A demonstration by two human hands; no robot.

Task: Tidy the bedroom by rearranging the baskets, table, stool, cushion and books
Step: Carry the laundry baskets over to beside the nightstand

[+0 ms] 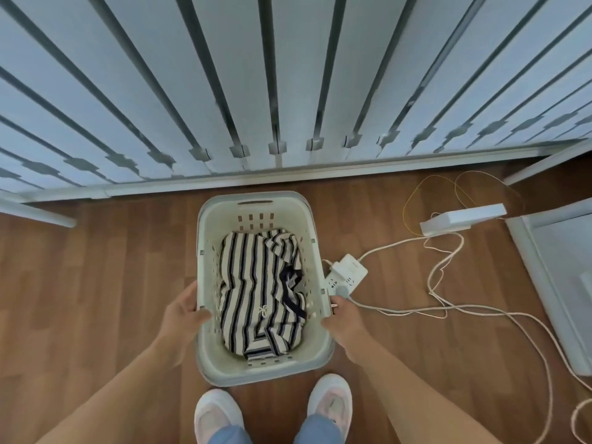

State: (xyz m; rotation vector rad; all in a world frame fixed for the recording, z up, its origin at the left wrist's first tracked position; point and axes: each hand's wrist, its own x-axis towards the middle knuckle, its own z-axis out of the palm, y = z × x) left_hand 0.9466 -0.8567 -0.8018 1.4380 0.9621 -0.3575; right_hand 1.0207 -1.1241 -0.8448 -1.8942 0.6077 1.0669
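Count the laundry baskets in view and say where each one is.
1. The pale plastic laundry basket is in front of the person's white shoes, its side rims gripped by the left hand and right hand. Others may be outside the frame.

One head-worn view only, your wide-angle camera looks steeply down past your shoes (217, 415), faces forward to the vertical blinds (288, 75), sits close above the basket (206, 363), wooden floor (96, 267) all round

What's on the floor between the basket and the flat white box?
A white power strip lies there, close beside the basket, and a white cord runs from it toward the flat white box. The head view shows this.
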